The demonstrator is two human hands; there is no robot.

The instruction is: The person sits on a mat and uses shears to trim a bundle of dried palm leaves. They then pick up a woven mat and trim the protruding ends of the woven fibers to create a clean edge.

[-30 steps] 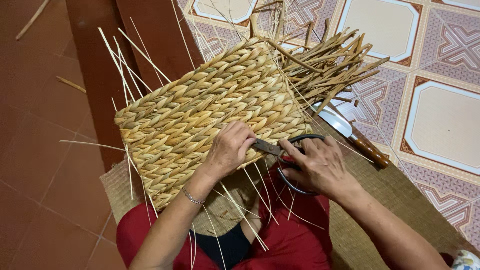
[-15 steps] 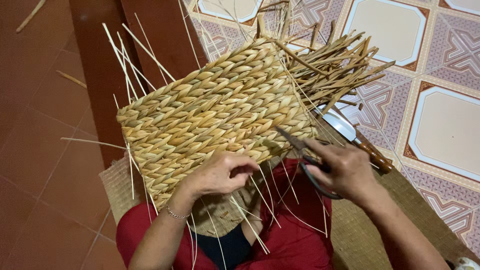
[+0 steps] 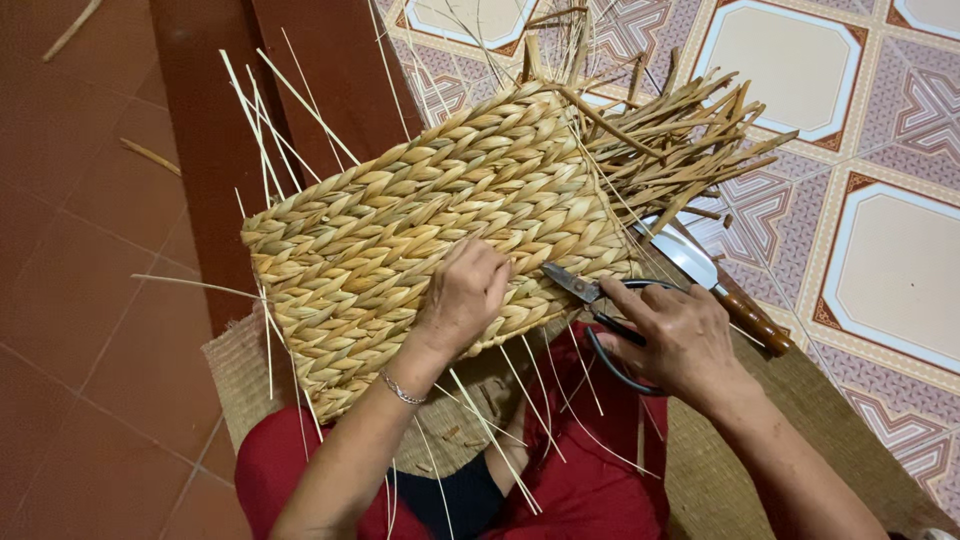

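Under the fingers of the left hand (image 3: 462,298) lies a woven basket panel (image 3: 420,230), made of thick braided straw-coloured fibre. The hand presses flat on its lower edge, fingers bent and curled over the weave, so it is holding the panel steady and not gripping a loose thing. A thin metal bracelet (image 3: 402,390) sits on this wrist.

Just beside those fingertips, toward the right, are the blades of a pair of scissors (image 3: 590,300). The right hand (image 3: 680,340) grasps the scissors through their dark loop handles; the fingers are closed around the loops and the blades point to the left hand, their tips almost touching the edge of the weave. Whether the blades are parted or closed I cannot tell for sure (they look nearly together).

Beyond the right hand's knuckles, a knife (image 3: 705,275) with a pale blade and a brown wooden handle lies on a woven mat (image 3: 720,480). Above it, the unfinished ends of the flat straw strips (image 3: 680,140) stick out from the far side of the panel in a loose bundle. Thin pale stakes (image 3: 270,120) stand out from the panel on the side away from the scissors, and more of them hang below both wrists over the red clothing (image 3: 580,470) on the person's lap. The panel rests partly on the lap and partly over the tiled floor (image 3: 870,230).
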